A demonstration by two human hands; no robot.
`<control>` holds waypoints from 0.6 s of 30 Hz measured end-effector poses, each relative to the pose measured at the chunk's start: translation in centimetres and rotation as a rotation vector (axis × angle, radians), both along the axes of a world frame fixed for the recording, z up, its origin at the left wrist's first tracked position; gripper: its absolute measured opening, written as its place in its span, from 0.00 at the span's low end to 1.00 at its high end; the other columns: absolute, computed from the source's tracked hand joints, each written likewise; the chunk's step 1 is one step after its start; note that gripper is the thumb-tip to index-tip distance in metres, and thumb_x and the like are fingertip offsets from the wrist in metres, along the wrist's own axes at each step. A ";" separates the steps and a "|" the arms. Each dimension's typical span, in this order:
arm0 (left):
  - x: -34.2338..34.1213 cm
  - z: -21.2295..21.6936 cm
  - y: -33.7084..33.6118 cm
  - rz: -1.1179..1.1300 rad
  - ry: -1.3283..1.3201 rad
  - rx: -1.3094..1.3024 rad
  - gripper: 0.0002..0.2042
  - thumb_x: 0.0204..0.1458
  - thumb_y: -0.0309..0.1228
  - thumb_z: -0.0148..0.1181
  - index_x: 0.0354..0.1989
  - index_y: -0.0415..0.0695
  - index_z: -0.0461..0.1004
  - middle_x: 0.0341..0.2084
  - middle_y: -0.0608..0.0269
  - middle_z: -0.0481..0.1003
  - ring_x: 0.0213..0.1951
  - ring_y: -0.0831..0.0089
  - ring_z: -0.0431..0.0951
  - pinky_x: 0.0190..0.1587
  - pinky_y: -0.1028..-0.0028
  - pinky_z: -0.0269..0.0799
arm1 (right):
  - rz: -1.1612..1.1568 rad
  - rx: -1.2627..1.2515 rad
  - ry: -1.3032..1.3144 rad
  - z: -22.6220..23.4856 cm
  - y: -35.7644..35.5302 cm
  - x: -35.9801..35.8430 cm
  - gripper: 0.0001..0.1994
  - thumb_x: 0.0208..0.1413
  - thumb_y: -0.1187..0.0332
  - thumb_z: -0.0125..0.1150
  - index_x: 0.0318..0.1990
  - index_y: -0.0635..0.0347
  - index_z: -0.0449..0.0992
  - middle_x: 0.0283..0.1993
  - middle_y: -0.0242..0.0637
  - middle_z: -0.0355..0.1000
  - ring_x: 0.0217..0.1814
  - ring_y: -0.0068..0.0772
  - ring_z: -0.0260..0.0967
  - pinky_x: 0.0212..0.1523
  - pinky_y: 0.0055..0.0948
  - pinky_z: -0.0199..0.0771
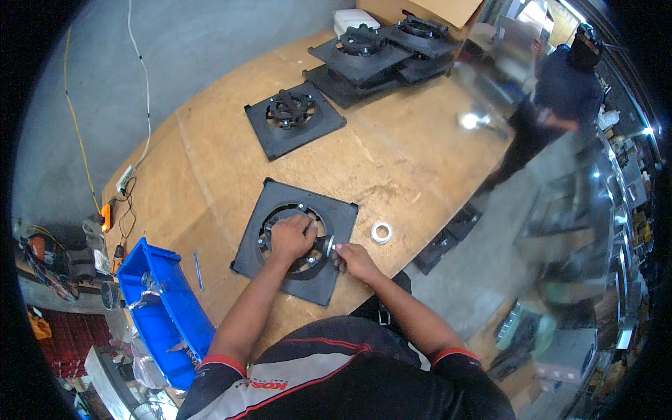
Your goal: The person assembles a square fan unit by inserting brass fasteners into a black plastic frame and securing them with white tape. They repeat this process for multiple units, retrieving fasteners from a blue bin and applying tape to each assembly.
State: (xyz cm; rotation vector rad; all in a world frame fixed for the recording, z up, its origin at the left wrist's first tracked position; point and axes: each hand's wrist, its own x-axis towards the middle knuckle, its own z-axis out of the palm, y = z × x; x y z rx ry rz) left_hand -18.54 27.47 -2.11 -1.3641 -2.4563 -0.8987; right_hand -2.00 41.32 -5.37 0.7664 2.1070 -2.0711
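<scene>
A black square plate [315, 288] with a round opening and several silver bolt heads lies on the wooden table close to me. My left hand [292, 238] is closed over the middle of that opening; its curled fingers hide what they grip. At the opening's right side, my right hand [353, 262] pinches a small silver ring [329, 246], seen nearly edge-on against the plate. Just right of the plate, a silver ring-shaped roll [381, 232] lies flat on the tabletop.
A similar black plate [269, 143] lies farther back, with several more stacked [357, 66] at the far edge. A blue bin [150, 308] stands at left beside a thin blue pen-like stick [198, 271]. Another person [560, 98] stands beyond the table's right edge.
</scene>
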 end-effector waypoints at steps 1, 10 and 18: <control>0.0 0.0 0.0 -0.005 0.004 0.009 0.09 0.52 0.37 0.61 0.28 0.45 0.79 0.25 0.58 0.78 0.30 0.56 0.80 0.33 0.59 0.75 | -0.045 -0.263 -0.130 -0.1 0.2 -0.4 0.19 0.66 0.55 0.51 0.34 0.63 0.78 0.35 0.50 0.77 0.37 0.55 0.74 0.39 0.44 0.74; 0.0 -0.2 -0.2 -0.002 0.023 0.033 0.10 0.52 0.37 0.62 0.26 0.44 0.77 0.24 0.57 0.77 0.28 0.54 0.79 0.32 0.58 0.73 | 0.090 0.931 0.287 2.1 -0.8 1.0 0.15 0.64 0.58 0.52 0.44 0.63 0.75 0.36 0.47 0.75 0.41 0.56 0.74 0.40 0.50 0.73; 0.1 0.1 0.0 -0.019 0.032 0.073 0.09 0.51 0.36 0.61 0.26 0.43 0.77 0.23 0.56 0.76 0.27 0.54 0.78 0.31 0.58 0.73 | 0.042 0.208 0.016 -0.1 0.0 -0.2 0.17 0.65 0.55 0.51 0.42 0.62 0.76 0.35 0.50 0.74 0.40 0.58 0.73 0.42 0.51 0.72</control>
